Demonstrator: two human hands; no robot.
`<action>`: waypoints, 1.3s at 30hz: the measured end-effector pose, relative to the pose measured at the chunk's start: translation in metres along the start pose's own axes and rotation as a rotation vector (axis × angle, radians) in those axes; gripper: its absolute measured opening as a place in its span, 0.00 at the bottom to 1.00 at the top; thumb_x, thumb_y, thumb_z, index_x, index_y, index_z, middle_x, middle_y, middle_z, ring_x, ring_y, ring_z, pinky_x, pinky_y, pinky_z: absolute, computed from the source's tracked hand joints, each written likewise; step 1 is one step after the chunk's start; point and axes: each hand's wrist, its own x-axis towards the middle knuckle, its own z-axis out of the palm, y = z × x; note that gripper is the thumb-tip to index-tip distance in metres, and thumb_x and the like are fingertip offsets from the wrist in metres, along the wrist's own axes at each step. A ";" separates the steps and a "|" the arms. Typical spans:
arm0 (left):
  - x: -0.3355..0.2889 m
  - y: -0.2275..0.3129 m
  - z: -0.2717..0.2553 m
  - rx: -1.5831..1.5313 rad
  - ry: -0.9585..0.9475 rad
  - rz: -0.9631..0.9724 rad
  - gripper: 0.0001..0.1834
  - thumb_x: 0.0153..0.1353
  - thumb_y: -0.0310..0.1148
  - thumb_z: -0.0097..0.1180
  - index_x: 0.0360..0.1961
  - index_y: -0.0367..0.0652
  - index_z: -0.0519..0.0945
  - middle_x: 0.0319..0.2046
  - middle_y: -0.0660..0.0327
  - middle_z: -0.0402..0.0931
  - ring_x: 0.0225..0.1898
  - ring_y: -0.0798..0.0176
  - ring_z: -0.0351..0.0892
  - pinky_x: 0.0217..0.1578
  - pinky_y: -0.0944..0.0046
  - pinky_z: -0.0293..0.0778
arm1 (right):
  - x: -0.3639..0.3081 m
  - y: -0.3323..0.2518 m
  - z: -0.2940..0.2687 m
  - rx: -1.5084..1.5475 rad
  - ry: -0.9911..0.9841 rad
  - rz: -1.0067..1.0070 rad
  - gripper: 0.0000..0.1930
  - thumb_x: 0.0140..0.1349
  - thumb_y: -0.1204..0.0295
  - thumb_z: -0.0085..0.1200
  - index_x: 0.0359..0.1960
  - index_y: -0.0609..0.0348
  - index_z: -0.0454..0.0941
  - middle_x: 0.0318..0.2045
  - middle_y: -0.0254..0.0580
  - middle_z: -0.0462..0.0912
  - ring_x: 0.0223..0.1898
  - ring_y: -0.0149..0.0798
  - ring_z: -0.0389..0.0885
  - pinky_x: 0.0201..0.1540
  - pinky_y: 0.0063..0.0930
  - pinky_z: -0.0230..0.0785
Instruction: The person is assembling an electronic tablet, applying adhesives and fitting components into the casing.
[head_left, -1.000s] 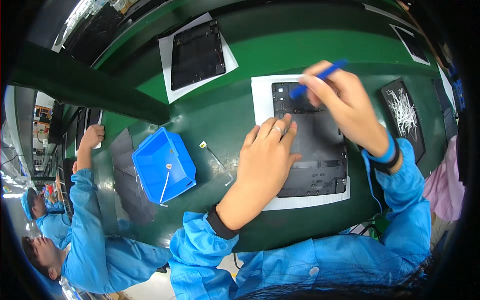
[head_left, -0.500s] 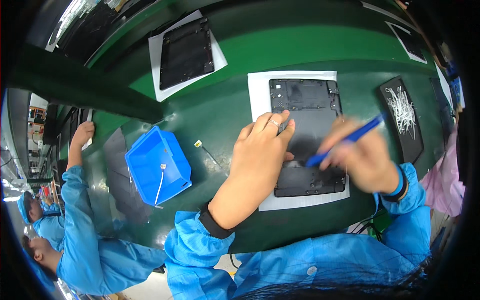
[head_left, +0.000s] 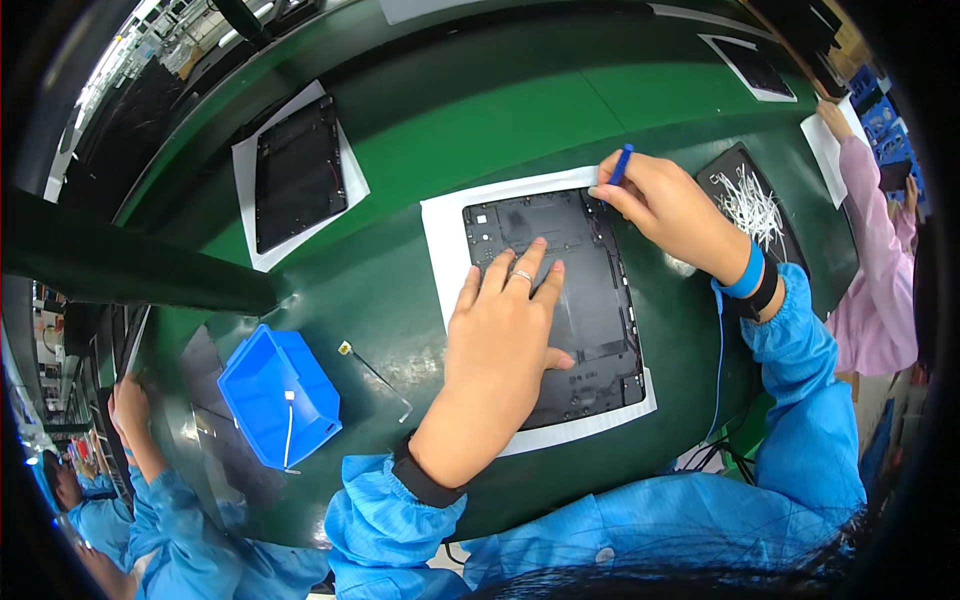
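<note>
A flat black casing panel point(head_left: 592, 310) with small clips along its edges lies on a white paper sheet point(head_left: 438, 232) in front of me. My left hand point(head_left: 497, 335) rests on the panel's left half, fingers spread, a ring on one finger. At the panel's far right corner, my right hand point(head_left: 672, 205) pinches a slim blue pen-like tool point(head_left: 622, 165). The fingers hide the tool's lower end, so its contact with the panel cannot be made out. A blue band and a black one circle my right wrist.
Left of the panel lie a short thin cable point(head_left: 378, 376) and a blue bin point(head_left: 250, 385) with a white cable point(head_left: 290, 430) in it. White cable pieces point(head_left: 752, 210) fill a dark tray at right. Another black panel point(head_left: 298, 180) lies far left. Co-workers sit on both sides.
My right hand has moved from the panel's near middle to its far right corner, the tool now steeper. The view has shifted; my left hand stays on the panel with its fingers more spread.
</note>
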 end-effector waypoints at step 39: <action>0.002 -0.002 -0.004 -0.030 -0.006 -0.005 0.46 0.37 0.39 0.83 0.63 0.47 0.82 0.69 0.63 0.73 0.68 0.53 0.73 0.53 0.54 0.84 | -0.092 -0.042 -0.012 0.160 -0.331 -0.110 0.06 0.73 0.69 0.57 0.42 0.59 0.78 0.39 0.46 0.82 0.37 0.55 0.83 0.40 0.45 0.75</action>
